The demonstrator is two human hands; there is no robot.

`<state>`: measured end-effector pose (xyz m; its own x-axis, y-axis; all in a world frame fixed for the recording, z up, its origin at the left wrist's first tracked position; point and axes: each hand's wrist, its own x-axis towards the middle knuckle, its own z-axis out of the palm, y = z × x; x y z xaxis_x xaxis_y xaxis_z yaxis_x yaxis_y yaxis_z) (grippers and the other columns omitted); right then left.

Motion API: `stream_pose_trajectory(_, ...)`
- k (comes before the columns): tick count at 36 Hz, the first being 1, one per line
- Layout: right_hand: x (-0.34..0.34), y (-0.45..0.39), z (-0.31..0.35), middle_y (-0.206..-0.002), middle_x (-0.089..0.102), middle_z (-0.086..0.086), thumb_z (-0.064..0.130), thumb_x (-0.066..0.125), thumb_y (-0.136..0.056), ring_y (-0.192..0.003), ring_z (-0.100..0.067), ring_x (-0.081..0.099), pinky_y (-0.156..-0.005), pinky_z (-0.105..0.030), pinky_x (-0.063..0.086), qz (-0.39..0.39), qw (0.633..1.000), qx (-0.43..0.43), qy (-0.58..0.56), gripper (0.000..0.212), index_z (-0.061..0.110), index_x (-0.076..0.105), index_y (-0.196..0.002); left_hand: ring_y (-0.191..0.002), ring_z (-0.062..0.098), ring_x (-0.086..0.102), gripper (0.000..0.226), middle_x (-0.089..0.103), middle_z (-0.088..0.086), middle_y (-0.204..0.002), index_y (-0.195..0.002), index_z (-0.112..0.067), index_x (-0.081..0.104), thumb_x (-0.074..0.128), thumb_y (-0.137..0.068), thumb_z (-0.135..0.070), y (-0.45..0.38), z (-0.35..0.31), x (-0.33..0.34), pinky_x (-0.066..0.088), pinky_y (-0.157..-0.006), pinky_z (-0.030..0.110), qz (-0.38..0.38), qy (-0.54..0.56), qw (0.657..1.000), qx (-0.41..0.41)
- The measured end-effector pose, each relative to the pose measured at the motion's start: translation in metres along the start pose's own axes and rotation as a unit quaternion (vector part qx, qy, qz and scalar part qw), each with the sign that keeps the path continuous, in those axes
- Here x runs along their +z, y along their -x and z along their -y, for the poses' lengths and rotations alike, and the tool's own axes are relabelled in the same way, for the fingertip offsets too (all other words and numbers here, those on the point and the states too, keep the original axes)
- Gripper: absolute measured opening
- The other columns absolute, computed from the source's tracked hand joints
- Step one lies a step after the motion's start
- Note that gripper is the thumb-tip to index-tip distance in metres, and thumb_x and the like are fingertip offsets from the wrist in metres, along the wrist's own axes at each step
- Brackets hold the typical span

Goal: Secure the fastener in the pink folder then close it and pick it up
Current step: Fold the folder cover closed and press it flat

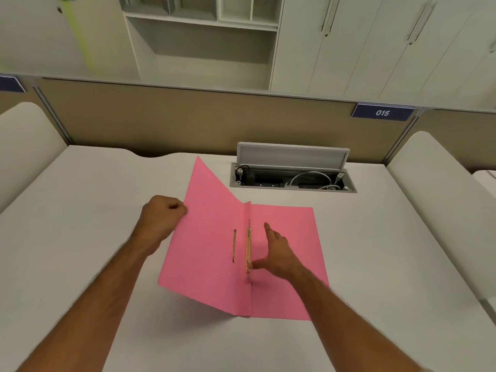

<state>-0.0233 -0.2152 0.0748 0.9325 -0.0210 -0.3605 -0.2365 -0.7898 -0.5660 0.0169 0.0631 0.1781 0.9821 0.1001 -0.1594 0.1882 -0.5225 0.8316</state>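
Note:
A pink folder (212, 253) lies open on the white desk (94, 237). Its right half rests flat; its left cover is raised at a slant. My left hand (161, 216) grips the outer edge of that raised cover. A gold metal fastener (248, 251) runs along the spine fold, with a thin gold strip (234, 245) showing on the left cover. My right hand (276, 251) rests on the flat right half, fingers spread, the thumb touching the lower end of the fastener and the index finger pointing away from me.
An open cable hatch (292, 178) with wires and its lid raised sits just behind the folder. A beige partition (188, 124) with a blue "015" label (382, 113) bounds the desk's far edge. White dividers stand at both sides.

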Motion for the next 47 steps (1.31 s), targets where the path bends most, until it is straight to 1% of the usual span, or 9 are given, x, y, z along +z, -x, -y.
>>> stream_pose_trajectory(3, -0.018, 0.001, 0.0, -0.165, 0.029, -0.008, 0.043, 0.084, -0.079, -0.147, -0.031, 0.03, -0.117, -0.052, 0.036, -0.069, 0.998, 0.002, 0.011, 0.116, 0.021, 0.007, -0.163, -0.081, 0.034, 0.07, 0.027, 0.074, 0.012, -0.084, -0.082, -0.009, 0.077, 0.057, -0.098, -0.018, 0.01, -0.029, 0.019, 0.059, -0.078, 0.05, 0.016, -0.004, 0.999, 0.036)
stream_pose_trajectory(8, -0.053, 0.005, -0.002, -0.158, 0.044, -0.008, 0.036, 0.075, -0.089, -0.142, -0.029, 0.042, -0.115, -0.046, 0.041, -0.182, 0.982, 0.016, -0.047, 0.085, 0.018, 0.029, -0.158, -0.088, 0.017, 0.071, 0.019, 0.075, -0.002, -0.094, -0.098, -0.019, 0.073, 0.056, -0.101, -0.025, 0.026, -0.066, 0.06, 0.057, -0.068, 0.024, 0.07, 0.023, 0.993, 0.089)
stream_pose_trajectory(14, -0.088, 0.015, -0.005, -0.135, 0.065, -0.007, 0.032, 0.071, -0.091, -0.107, -0.019, 0.065, -0.093, -0.036, 0.055, -0.26, 0.949, 0.028, -0.178, 0.056, 0.019, 0.054, -0.143, -0.111, 0.024, 0.066, 0.035, 0.071, 0.006, -0.123, -0.126, -0.01, 0.069, 0.057, -0.101, -0.031, 0.039, -0.089, 0.113, 0.057, -0.098, 0.048, 0.078, 0.013, 0.991, 0.106)
stream_pose_trajectory(18, -0.103, 0.021, -0.006, -0.123, 0.073, -0.003, 0.035, 0.07, -0.092, -0.093, -0.01, 0.062, -0.08, -0.024, 0.048, -0.289, 0.933, 0.027, -0.214, 0.043, 0.019, 0.065, -0.132, -0.115, 0.019, 0.062, 0.042, 0.066, 0.004, -0.134, -0.132, -0.013, 0.064, 0.057, -0.1, -0.039, 0.049, -0.099, 0.153, 0.052, -0.096, 0.034, 0.057, 0.014, 0.992, 0.108)
stream_pose_trajectory(22, -0.112, 0.028, -0.006, -0.121, 0.074, -0.001, 0.034, 0.067, -0.094, -0.093, -0.007, 0.061, -0.076, -0.017, 0.044, -0.304, 0.923, 0.023, -0.234, 0.038, 0.019, 0.068, -0.129, -0.099, 0.007, 0.052, 0.044, 0.065, 0.001, -0.134, -0.133, -0.017, 0.061, 0.055, -0.099, -0.044, 0.054, -0.103, 0.189, 0.043, -0.082, 0.028, 0.065, -0.002, 0.993, 0.103)
stream_pose_trajectory(31, -0.122, 0.036, -0.019, -0.127, 0.072, -0.006, 0.029, 0.062, -0.097, -0.104, -0.017, 0.07, -0.088, -0.027, 0.054, -0.273, 0.931, 0.041, -0.24, 0.04, 0.015, 0.064, -0.135, -0.072, 0.003, 0.05, 0.045, 0.068, 0.004, -0.116, -0.124, -0.009, 0.062, 0.057, -0.098, -0.045, 0.054, -0.107, 0.241, 0.037, -0.059, 0.018, 0.057, -0.074, 0.989, 0.112)
stream_pose_trajectory(36, -0.118, 0.038, -0.024, -0.13, 0.071, -0.008, 0.028, 0.06, -0.099, -0.111, -0.023, 0.071, -0.1, -0.041, 0.058, -0.251, 0.942, 0.055, -0.215, 0.04, 0.013, 0.064, -0.136, -0.099, 0.027, 0.065, 0.034, 0.066, 0.01, -0.119, -0.122, -0.008, 0.062, 0.056, -0.098, -0.032, 0.053, -0.105, 0.255, 0.058, -0.087, 0.045, 0.084, -0.112, 0.983, 0.115)
stream_pose_trajectory(42, -0.111, 0.039, -0.03, -0.129, 0.071, -0.01, 0.024, 0.059, -0.099, -0.111, -0.025, 0.07, -0.102, -0.04, 0.056, -0.242, 0.946, 0.076, -0.203, 0.041, 0.009, 0.061, -0.137, -0.113, 0.028, 0.057, 0.036, 0.057, 0.013, -0.131, -0.13, -0.008, 0.056, 0.057, -0.098, -0.025, 0.054, -0.096, 0.268, 0.054, -0.096, 0.043, 0.093, -0.125, 0.979, 0.131)
stream_pose_trajectory(47, -0.104, 0.04, -0.041, -0.119, 0.073, -0.011, 0.019, 0.059, -0.096, -0.089, -0.019, 0.065, -0.081, -0.028, 0.054, -0.24, 0.948, 0.099, -0.182, 0.029, 0.005, 0.066, -0.121, -0.127, 0.03, 0.05, 0.055, 0.048, 0.013, -0.142, -0.139, -0.008, 0.051, 0.06, -0.095, -0.04, 0.049, -0.077, 0.27, 0.049, -0.102, 0.043, 0.121, -0.099, 0.983, 0.097)
